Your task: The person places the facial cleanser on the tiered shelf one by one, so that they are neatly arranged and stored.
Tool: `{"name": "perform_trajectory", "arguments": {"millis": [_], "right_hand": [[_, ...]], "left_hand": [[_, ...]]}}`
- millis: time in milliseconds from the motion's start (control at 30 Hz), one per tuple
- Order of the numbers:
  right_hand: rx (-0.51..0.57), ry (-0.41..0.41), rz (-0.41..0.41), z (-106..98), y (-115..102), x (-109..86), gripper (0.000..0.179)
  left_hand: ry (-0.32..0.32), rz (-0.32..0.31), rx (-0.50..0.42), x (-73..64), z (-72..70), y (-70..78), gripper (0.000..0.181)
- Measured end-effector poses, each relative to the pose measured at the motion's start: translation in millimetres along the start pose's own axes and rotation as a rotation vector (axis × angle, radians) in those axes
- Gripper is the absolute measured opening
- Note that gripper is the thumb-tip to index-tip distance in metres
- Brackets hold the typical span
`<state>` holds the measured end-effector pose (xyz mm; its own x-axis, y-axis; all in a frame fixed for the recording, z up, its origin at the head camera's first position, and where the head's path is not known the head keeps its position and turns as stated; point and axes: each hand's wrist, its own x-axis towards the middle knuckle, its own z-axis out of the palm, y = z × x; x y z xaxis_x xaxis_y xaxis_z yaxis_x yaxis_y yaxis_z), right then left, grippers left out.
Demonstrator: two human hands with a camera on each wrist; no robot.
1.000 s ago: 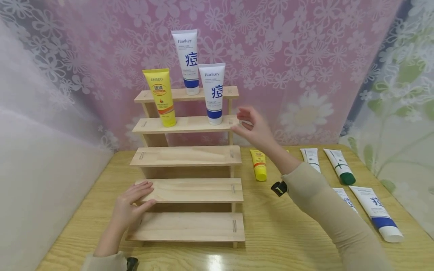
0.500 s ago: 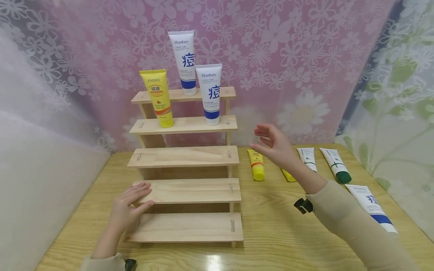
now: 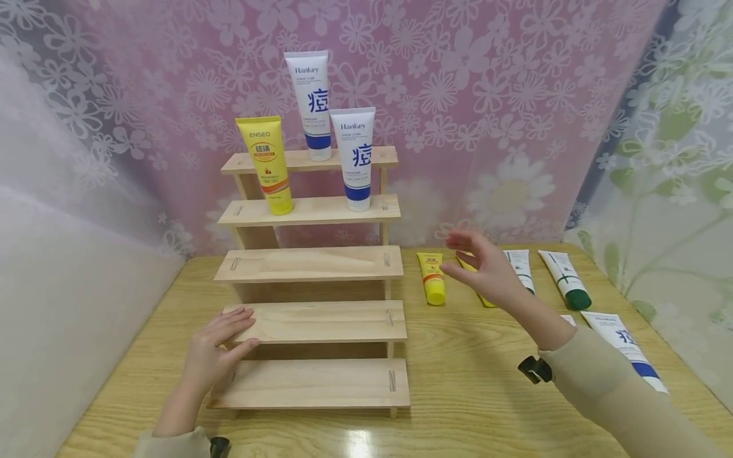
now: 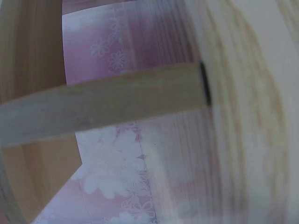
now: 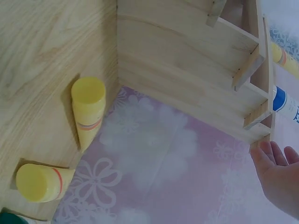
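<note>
My left hand (image 3: 214, 350) rests on the left end of the fourth step down of a wooden tiered stand (image 3: 312, 264). My right hand (image 3: 483, 267) is raised over the table to the right of the stand, fingers loosely bent, holding nothing. It overlaps a second yellow tube (image 3: 485, 299) in the head view; a nearer yellow tube (image 3: 433, 280) lies just left of it. On the stand, a white and blue tube (image 3: 310, 105) stands on the top step. One step lower stand a yellow tube (image 3: 266, 165) and another white and blue tube (image 3: 355, 159).
At the right of the table (image 3: 458, 381) lie a white tube (image 3: 520, 267), a white tube with a green cap (image 3: 567, 280) and a white and blue tube (image 3: 621, 346). A pink flowered curtain (image 3: 435, 95) hangs behind the stand.
My right hand has moved away from the second step, right and down toward the tubes on the table. The left hand has stayed on the stand.
</note>
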<state>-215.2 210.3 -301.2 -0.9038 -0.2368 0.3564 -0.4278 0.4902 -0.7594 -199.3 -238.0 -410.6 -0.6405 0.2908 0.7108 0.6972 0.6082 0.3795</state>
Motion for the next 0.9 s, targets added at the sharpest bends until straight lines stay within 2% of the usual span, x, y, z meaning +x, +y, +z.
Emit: {"name": "perform_trajectory", "arguments": {"millis": [400, 667, 900], "right_hand": [[-0.083, -0.005, 0.034, -9, 20, -28.4, 0.051], [-0.078, -0.001, 0.051, -24, 34, -52.6, 0.050], [-0.192, 0.029, 0.115, -40, 50, -74.6, 0.049]], "left_hand": [[-0.002, -0.022, -0.017, -0.2, -0.1, -0.1, 0.036], [-0.002, -0.018, -0.024, -0.3, -0.7, 0.2, 0.038], [-0.001, -0.017, -0.018, 0.3, -0.5, 0.7, 0.038]]}}
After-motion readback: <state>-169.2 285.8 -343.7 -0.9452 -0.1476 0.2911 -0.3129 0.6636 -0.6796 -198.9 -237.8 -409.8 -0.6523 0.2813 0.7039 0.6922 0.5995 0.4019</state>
